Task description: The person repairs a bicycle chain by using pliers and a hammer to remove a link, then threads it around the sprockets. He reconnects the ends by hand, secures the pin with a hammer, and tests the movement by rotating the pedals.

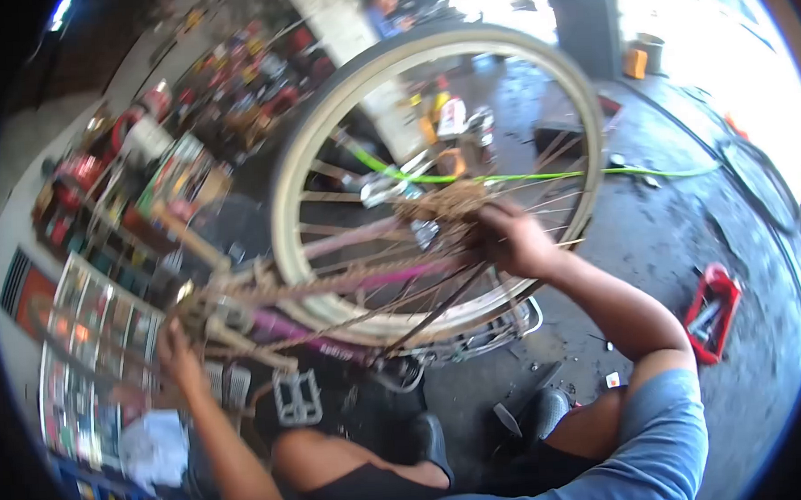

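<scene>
Head view shows a bicycle wheel [433, 186] upright on a pink frame [366, 283], its hub at centre. Right hand [512, 241] sits just right of the hub, fingers closed around spokes by the rusty sprocket [443, 202]. Left hand [180, 353] lies lower left of the wheel, fingers curled on the crank [234, 333], above a pedal [298, 399].

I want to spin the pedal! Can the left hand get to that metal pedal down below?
Probably yes. The left hand rests by the crank, and the pedal hangs just beside and below it with nothing between them.
</scene>
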A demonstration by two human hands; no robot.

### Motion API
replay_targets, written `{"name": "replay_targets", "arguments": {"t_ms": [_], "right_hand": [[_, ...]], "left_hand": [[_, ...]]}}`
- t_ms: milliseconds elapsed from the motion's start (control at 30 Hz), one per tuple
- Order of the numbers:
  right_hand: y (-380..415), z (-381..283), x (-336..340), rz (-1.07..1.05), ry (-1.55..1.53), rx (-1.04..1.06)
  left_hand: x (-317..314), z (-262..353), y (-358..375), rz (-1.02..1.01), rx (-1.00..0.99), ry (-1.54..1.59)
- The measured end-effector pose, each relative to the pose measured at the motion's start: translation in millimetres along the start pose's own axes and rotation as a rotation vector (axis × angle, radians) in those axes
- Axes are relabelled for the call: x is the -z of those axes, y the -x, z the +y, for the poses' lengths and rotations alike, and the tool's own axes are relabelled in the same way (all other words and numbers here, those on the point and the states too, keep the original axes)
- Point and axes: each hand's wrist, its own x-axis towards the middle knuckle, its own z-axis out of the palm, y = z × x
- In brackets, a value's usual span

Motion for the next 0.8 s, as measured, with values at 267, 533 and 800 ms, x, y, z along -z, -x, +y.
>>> {"name": "replay_targets", "arguments": {"t_ms": [267, 533, 800], "right_hand": [[-9, -8, 1, 0.058, 0.008, 0.018], [-9, -7, 4, 0.080, -0.095, -0.132], [-6, 16, -31, -0.209, -0.230, -0.225]], "left_hand": [[-24, 53, 9, -0.085, 0.039, 0.273], [-51, 82, 8, -0.195, -0.157, 0.384], [47, 34, 96, 0.226, 0.206, 0.160]]}}
